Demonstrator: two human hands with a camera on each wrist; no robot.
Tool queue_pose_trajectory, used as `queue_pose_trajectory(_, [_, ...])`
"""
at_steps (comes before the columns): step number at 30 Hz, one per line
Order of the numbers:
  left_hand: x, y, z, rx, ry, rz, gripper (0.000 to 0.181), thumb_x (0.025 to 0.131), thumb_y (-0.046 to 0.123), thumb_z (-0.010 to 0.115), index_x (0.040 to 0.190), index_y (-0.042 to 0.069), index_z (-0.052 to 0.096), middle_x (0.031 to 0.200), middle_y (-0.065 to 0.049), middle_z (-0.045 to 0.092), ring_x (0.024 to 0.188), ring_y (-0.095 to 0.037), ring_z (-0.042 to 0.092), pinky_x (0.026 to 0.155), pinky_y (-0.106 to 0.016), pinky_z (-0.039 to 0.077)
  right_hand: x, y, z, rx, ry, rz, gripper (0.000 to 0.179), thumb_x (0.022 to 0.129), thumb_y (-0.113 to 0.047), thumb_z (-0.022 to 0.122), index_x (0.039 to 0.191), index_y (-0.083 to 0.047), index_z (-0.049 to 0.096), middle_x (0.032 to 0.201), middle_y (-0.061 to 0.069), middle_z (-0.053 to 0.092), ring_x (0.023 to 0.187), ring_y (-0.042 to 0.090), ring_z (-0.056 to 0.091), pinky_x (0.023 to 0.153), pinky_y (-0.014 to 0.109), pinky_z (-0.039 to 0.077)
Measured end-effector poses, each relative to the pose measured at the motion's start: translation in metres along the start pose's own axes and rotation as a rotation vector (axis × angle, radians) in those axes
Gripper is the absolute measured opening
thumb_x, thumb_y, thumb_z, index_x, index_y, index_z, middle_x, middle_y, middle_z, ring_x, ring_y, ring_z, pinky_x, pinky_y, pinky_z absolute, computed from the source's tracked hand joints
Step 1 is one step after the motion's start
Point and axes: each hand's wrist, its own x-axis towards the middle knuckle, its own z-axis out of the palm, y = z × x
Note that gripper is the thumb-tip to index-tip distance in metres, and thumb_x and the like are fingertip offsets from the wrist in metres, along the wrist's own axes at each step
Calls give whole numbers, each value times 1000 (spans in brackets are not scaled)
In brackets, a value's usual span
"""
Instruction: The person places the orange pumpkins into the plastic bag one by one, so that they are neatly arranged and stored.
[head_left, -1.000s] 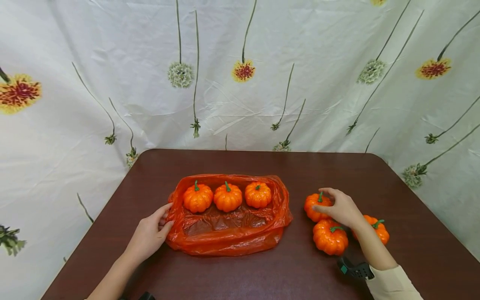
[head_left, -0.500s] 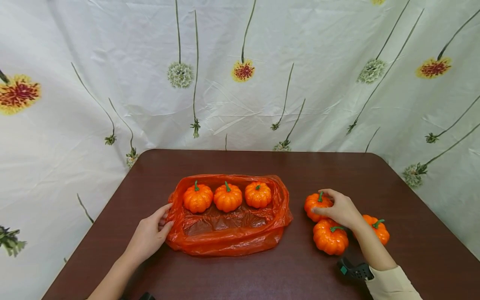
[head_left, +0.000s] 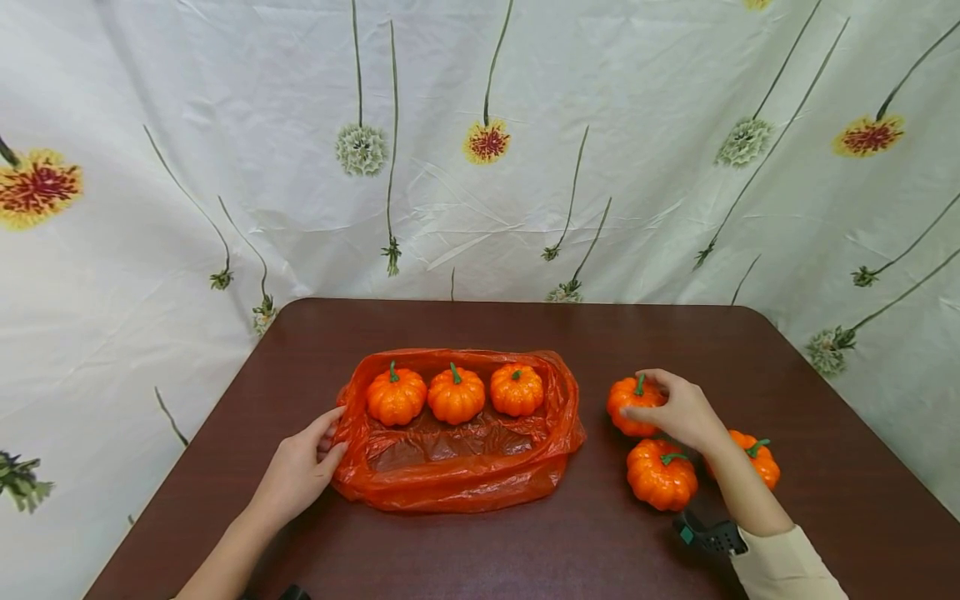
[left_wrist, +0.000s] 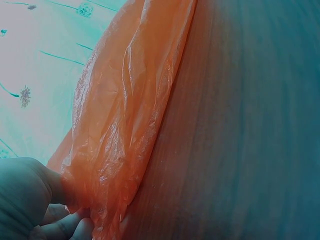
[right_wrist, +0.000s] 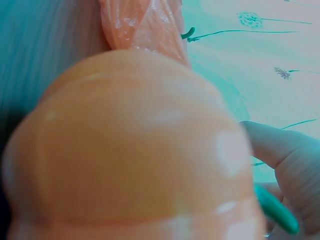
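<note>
My left hand (head_left: 296, 471) pinches the left rim of an orange plastic bag (head_left: 450, 487) lying open on the table; the left wrist view shows the thumb and fingers gathering the plastic (left_wrist: 120, 115). Inside the bag, three small orange pumpkins with green stems, one of them the left pumpkin (head_left: 396, 397), sit in a row along the back. To the right of the bag, my right hand (head_left: 686, 412) grips another pumpkin (head_left: 627, 402) between thumb and fingers. A nearer pumpkin (head_left: 660, 479) stands just in front of it; its rounded side (right_wrist: 115, 140) fills the right wrist view, hiding the held one.
One more pumpkin (head_left: 761, 471) lies behind my right forearm, partly covered by it. The dark brown table (head_left: 480, 554) has rounded far corners. A white curtain (head_left: 450, 208) printed with flowers hangs behind it. A black strap (head_left: 708, 537) circles my right wrist.
The right hand and the pumpkin it grips have shifted slightly up and away from the nearer pumpkin. My left hand and the bag stay in place.
</note>
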Motion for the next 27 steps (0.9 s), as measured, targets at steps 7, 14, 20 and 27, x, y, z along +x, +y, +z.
queue_pose_trajectory(7, [0, 0, 0, 1, -5, -4, 48, 87, 1, 68, 131, -8, 52, 95, -12, 63, 80, -23, 61, 72, -40, 55, 2, -9, -2, 34, 14, -16, 70, 82, -45, 76, 132, -1, 54, 129, 23, 56, 120, 43, 49, 95, 56, 43])
queue_pose_trajectory(14, [0, 0, 0, -4, -3, 1, 48, 87, 1, 68, 131, -8, 53, 95, -12, 63, 80, -23, 61, 72, -41, 55, 6, -17, 1, 67, 88, -45, 71, 82, -46, 76, 134, -2, 54, 129, 20, 58, 115, 38, 55, 89, 49, 48])
queue_pose_trajectory(20, [0, 0, 0, -2, -3, -2, 48, 87, 1, 68, 131, -8, 53, 96, -13, 64, 80, -23, 61, 73, -42, 55, 9, -27, 3, 110, 96, -49, 71, 82, -45, 77, 134, -2, 55, 126, 19, 59, 111, 34, 57, 85, 44, 50])
queue_pose_trajectory(27, [0, 1, 0, -4, -5, -2, 47, 87, 1, 67, 131, -8, 52, 96, -13, 64, 80, -23, 61, 73, -42, 55, 12, -40, 7, 172, 76, -39, 71, 80, -45, 78, 133, -5, 55, 130, 18, 57, 117, 35, 55, 88, 46, 50])
